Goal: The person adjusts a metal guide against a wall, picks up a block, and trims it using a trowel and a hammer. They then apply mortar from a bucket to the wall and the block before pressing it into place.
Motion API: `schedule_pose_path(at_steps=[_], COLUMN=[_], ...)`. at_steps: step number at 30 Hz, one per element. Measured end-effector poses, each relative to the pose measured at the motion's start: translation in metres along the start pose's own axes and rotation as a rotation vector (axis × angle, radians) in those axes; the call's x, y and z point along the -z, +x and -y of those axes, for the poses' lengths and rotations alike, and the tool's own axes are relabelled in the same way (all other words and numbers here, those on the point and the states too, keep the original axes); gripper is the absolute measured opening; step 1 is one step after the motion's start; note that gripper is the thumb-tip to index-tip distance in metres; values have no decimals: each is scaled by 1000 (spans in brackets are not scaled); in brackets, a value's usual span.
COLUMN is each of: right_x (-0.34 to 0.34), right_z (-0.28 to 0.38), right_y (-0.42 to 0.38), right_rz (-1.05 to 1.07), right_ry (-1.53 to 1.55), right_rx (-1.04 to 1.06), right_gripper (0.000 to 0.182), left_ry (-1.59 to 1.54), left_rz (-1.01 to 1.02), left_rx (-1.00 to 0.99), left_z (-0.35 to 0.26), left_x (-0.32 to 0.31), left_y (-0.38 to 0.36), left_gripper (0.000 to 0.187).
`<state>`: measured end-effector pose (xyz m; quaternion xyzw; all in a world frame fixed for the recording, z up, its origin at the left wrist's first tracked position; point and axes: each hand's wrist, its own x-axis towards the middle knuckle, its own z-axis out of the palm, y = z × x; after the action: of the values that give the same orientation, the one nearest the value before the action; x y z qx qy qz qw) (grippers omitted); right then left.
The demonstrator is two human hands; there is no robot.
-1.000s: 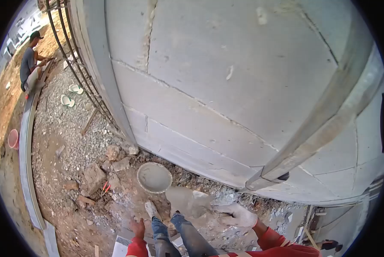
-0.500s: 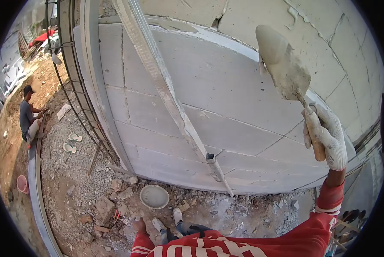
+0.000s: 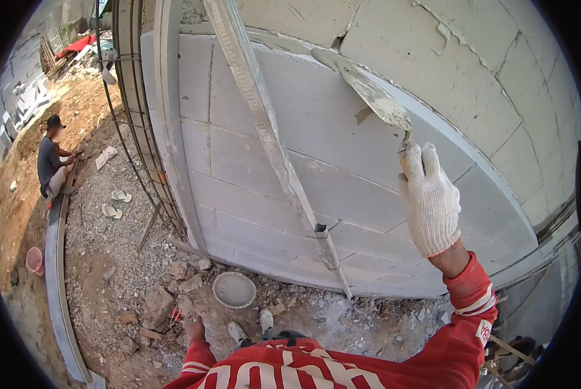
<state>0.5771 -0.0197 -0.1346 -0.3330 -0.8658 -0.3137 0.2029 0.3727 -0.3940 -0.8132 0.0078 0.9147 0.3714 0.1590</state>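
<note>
The handle of a mortar-smeared trowel (image 3: 378, 97) is in my right hand (image 3: 431, 198), which wears a white knitted glove and has its fingers closed. The trowel's blade points up and left, its tip at the joint between the pale smooth block wall (image 3: 284, 97) and the rougher blocks (image 3: 426, 58) above. Wet grey mortar shows along that joint beside the tip. My bare left hand (image 3: 193, 326) hangs low over the rubble, away from the wall; I cannot tell whether it holds anything.
A metal straightedge (image 3: 274, 142) leans diagonally on the wall. Below stands a round basin (image 3: 234, 290) of grey mix, among stones. Left are a rebar column (image 3: 131, 97), slippers (image 3: 112, 211), a pink bucket (image 3: 35, 260) and a crouching person (image 3: 52, 159) beside a long beam (image 3: 56, 279).
My right hand has moved left and down, turning the trowel from raised in front of the wall to tip against the upper joint. My left hand has shifted slightly left and up.
</note>
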Motion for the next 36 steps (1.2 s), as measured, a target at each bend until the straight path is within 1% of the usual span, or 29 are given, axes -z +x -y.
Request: schedule_pose_path(at_steps=[1,3,5,6,7,8,9,10,11,12,13,14,15,17,18,20,21,22,23,25,26,27,28,29,31,33,35,36], right_x=[7,22,33,36,37,25,19,15,10,0,-12,-20,-15,10,18,35,45,51,51,48,56,70,77,77,73,68,70,70], right_z=[-2,-11,-22,-27,-31,-34,-29,-18,-12,-12,-10,-10,-10,-13,-20,-45,-61,-76,-95,-124,-126,-127,-127,-126,-123,-114,-93,-80], right_y=[-10,-26,-36,-36,-36,-32,-21,-4,2,-1,-2,-1,-3,-21,-35,-44,-42,-41,-35,-9,9,29,49,66,96,122,151,164], right_rz=[-1,-15,-41,-75,-107,-199,-191,-162,-136,-134,-139,-150,-164,28,21,5,-36,-69,-69,0,1,174,350,353,444,370,426,473], right_ry=[5,-67,-33,63,160,66,57,108,160,161,79,-1,9,51,8,-36,57,151,158,542,549,689,821,819,646,559,512,422], right_rx=[-5,-59,-91,-103,-117,-79,-87,-156,-222,-226,-161,-93,-91,-172,-194,-192,-90,10,28,-269,-257,-325,-394,-389,-205,-131,-92,-23], right_gripper=[50,48,49,48,48,49,49,50,51,51,51,52,52,51,49,47,43,39,39,33,33,35,38,38,36,35,36,38], left_ry=[5,53,45,39,43,57,73,31,36,47,54,-40,-46,-49,-117,-109,-89,-95,-101,-152,0,-1,-23,-46,-22,15,90,75], left_rz=[-4,37,25,17,29,61,91,69,74,113,142,109,93,60,80,55,40,9,3,35,-18,-20,34,89,120,151,197,261], left_rx=[-3,183,188,205,200,202,203,27,21,-30,-82,-13,-14,-97,-31,26,68,41,58,230,135,146,165,180,196,196,184,177], left_z=[3,7,14,14,11,6,3,16,11,1,-14,-27,-35,-46,-28,-30,-32,-28,-18,-15,-17,-17,-19,-19,-11,-9,-9,16], left_x=[9,22,25,23,19,15,14,-5,-12,-16,-17,-18,-17,-18,-32,-28,-30,-32,-38,-45,-46,-44,-45,-47,-52,-51,-41,-51], left_y=[-8,-17,-18,-22,-20,-16,-14,0,0,3,9,8,5,1,11,1,-5,-8,-9,-5,-13,-15,-15,-14,-13,-1,6,26], left_gripper=[55,49,48,46,46,46,46,43,43,43,43,46,46,44,44,43,43,43,43,42,43,43,44,45,46,47,47,48])
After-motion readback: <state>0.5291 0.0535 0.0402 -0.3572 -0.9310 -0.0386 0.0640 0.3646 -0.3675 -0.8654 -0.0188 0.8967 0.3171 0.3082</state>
